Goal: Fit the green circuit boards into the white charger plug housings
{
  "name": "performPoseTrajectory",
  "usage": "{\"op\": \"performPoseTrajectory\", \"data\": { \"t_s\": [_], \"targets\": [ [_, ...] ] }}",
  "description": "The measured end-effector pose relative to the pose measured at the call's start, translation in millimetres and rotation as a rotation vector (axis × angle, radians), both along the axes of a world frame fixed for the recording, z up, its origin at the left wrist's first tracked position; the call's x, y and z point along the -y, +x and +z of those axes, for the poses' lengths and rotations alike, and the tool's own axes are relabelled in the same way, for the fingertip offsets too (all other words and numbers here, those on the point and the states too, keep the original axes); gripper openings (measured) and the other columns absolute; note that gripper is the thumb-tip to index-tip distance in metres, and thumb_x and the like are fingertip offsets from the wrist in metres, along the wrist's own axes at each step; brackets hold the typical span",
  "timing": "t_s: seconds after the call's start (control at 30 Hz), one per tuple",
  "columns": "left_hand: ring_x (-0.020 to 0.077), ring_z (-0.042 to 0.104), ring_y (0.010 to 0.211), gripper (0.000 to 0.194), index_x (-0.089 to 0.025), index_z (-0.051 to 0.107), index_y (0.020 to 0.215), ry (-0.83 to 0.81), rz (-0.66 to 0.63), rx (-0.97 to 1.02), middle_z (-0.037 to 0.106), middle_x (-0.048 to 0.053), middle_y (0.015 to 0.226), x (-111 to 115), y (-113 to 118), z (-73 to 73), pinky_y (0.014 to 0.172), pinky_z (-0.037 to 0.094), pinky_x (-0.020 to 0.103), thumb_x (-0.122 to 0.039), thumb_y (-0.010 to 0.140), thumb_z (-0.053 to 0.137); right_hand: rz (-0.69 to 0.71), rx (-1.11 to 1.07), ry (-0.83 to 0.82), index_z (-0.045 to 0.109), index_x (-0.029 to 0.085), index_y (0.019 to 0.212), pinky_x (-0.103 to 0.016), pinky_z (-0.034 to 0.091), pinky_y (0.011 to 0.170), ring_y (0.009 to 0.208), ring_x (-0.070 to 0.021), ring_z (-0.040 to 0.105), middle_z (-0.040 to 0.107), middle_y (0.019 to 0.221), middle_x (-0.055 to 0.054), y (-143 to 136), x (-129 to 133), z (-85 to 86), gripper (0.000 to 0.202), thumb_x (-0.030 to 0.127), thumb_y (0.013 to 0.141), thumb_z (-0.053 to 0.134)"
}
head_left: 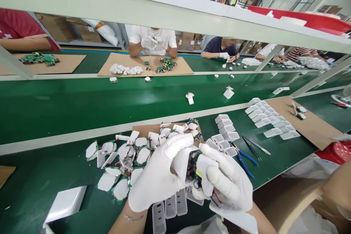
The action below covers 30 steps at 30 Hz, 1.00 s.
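Gloved in white, my left hand (153, 179) is closed around a white plastic housing (181, 165) in front of me. My right hand (233, 177), also gloved, grips a circuit board (193, 161) with a white pad on its back, its component side facing into the housing's opening. Red and black wires (217, 197) come off the board under my right fingers. A flat white plastic piece (237, 219) hangs below that hand. Beneath my hands stand several translucent white boxes (170, 204). Left of them lies a pile of padded circuit boards (120, 168) with white plastic parts.
Blue-handled pliers (245, 161) and tweezers (251, 146) lie to the right, near rows of white boxes (270, 119). A green conveyor belt (82, 106) runs beyond the bench. A shelf beam (164, 7) crosses overhead. Co-workers sit opposite; a person's arm shows at right.
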<state>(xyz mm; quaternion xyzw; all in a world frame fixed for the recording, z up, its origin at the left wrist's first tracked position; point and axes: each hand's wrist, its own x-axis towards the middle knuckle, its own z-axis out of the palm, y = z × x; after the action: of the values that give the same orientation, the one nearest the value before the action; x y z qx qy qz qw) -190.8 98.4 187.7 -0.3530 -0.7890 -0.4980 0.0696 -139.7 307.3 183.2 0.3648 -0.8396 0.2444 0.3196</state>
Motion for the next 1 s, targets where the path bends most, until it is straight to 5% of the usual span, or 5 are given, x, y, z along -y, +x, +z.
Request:
{"op": "performPoseTrajectory", "data": {
  "t_s": [0.1,0.3,0.57,0.8,1.0],
  "targets": [
    [0.0250,0.053,0.128,0.068,-0.030,0.042,0.134,-0.007,0.004,-0.030,0.055,0.006,0.137,1.0,0.5,0.4,0.111,0.046,0.040,-0.021,0.075,0.075,0.083,-0.052,-0.031,0.028,0.016,0.153,-0.037,0.060,0.091,0.123,-0.0249,0.060,0.024,0.161,-0.014,-2.8,3.9,11.1,0.071,0.007,0.089,0.057],
    [0.0274,0.055,0.126,0.064,-0.027,0.043,0.133,-0.041,0.012,-0.068,0.057,0.008,0.134,2.5,2.0,0.7,0.107,0.049,0.043,-0.016,0.076,0.069,0.104,-0.035,0.017,0.022,0.015,0.155,-0.033,0.062,0.082,0.105,-0.0239,0.070,0.056,0.140,-0.018,-7.8,13.5,28.0,0.070,0.012,0.093,0.055],
    [0.0284,0.056,0.125,0.065,-0.025,0.044,0.132,-0.080,0.033,-0.128,0.058,0.009,0.131,-1.3,2.1,2.3,0.106,0.050,0.043,-0.015,0.074,0.071,-0.001,-0.073,0.167,0.015,0.015,0.156,-0.042,0.060,0.087,0.136,-0.0336,0.045,0.016,0.162,-0.019,0.3,0.2,18.0,0.073,0.030,0.096,0.053],
    [0.0291,0.058,0.122,0.060,-0.025,0.047,0.129,-0.038,0.072,-0.114,0.059,0.009,0.132,-5.6,-1.9,-0.7,0.105,0.050,0.045,-0.014,0.074,0.068,-0.098,-0.116,0.164,0.051,0.018,0.129,-0.057,0.050,0.102,0.140,-0.0354,0.039,0.051,0.142,-0.020,-8.4,4.9,18.8,0.038,0.027,0.093,0.057],
    [0.0254,0.055,0.125,0.051,-0.024,0.050,0.128,-0.086,0.115,-0.051,0.059,0.007,0.132,-10.1,-4.7,-2.1,0.110,0.046,0.044,-0.010,0.080,0.062,0.000,-0.102,0.082,0.037,0.016,0.144,-0.056,0.044,0.109,0.145,-0.0334,0.030,0.028,0.159,-0.017,-19.8,2.8,6.4,0.052,0.022,0.095,0.052]
  ]
}}
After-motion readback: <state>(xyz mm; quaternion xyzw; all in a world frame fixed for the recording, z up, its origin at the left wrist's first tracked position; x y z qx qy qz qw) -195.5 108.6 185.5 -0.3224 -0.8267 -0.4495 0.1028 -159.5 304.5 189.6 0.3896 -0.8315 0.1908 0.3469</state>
